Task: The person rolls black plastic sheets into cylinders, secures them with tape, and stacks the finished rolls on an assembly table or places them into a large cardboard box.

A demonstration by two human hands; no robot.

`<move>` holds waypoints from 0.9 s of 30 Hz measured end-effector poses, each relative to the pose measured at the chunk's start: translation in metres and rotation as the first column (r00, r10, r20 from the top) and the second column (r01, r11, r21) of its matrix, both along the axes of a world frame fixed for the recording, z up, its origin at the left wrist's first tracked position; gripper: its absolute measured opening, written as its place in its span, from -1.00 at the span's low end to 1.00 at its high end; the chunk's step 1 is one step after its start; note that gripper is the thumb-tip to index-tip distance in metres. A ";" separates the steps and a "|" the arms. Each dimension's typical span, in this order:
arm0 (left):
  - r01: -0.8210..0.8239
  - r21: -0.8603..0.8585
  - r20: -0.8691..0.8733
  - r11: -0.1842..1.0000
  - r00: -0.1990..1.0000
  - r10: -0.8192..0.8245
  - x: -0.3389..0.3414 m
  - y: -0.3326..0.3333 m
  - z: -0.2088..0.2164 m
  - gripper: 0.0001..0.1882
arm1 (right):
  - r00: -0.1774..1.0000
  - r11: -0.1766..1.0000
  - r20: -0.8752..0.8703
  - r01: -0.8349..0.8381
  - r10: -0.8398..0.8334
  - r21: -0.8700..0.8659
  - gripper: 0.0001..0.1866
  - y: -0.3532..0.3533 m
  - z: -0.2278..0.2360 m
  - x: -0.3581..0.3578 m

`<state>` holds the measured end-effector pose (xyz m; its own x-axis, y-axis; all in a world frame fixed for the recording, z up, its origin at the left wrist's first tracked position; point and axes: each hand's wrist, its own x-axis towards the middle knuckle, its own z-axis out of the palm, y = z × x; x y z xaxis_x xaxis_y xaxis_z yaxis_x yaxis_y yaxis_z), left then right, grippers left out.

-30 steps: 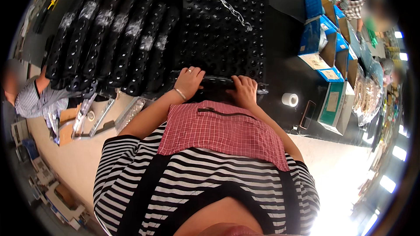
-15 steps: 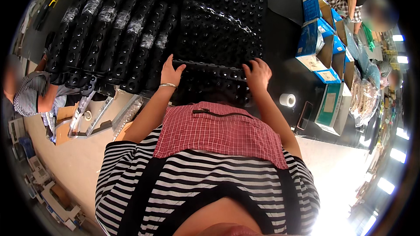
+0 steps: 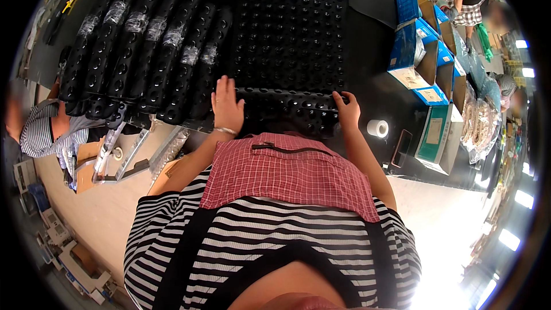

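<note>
A black mat covered in round bumps (image 3: 290,34) lies before me on the dark table. A fold or roll crosses its near part as a ridge between my hands. At the left end of that ridge, my left hand (image 3: 228,106) rests with fingers stretched out. My right hand (image 3: 347,110) grips the ridge's right end, its fingers curled and its thumb near the edge. To the left lie several rolled black bumpy mats (image 3: 129,40), each bound round with clear film.
Right of my right hand are a white tape roll (image 3: 377,128) and a phone (image 3: 400,148). Blue cartons (image 3: 410,51) and a green-and-white box (image 3: 437,140) line the right side. People work at the far right and left. A metal frame (image 3: 135,158) stands below the table's left edge.
My left hand has flattened and slid slightly down. My right hand has shifted right and down along the mat's edge. The ridge lies a little nearer me, and the bright streak across the mat is gone.
</note>
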<state>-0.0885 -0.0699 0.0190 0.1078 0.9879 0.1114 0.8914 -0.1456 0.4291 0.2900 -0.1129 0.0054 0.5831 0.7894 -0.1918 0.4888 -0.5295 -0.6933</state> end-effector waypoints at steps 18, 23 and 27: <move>0.557 0.136 -0.210 0.819 0.825 -0.525 0.064 0.122 0.023 -0.35 | 0.572 0.721 0.519 -0.680 0.635 -0.132 -0.05 0.080 0.045 -0.052; 0.509 0.007 -0.375 0.861 0.799 -0.470 0.067 0.124 0.031 -0.34 | 0.523 0.695 0.550 -0.702 0.651 -0.157 -0.16 0.106 0.051 -0.050; 0.557 -0.018 -0.361 0.831 0.771 -0.524 0.060 0.115 0.048 -0.50 | 0.479 0.652 0.533 -0.733 0.697 -0.195 -0.27 0.100 0.061 -0.045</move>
<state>-0.0289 0.0451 0.0675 0.6675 0.7431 0.0476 0.7389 -0.6689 0.0809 0.2448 -0.0134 0.0669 -0.2063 0.9785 -0.0008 0.9573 0.2016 -0.2072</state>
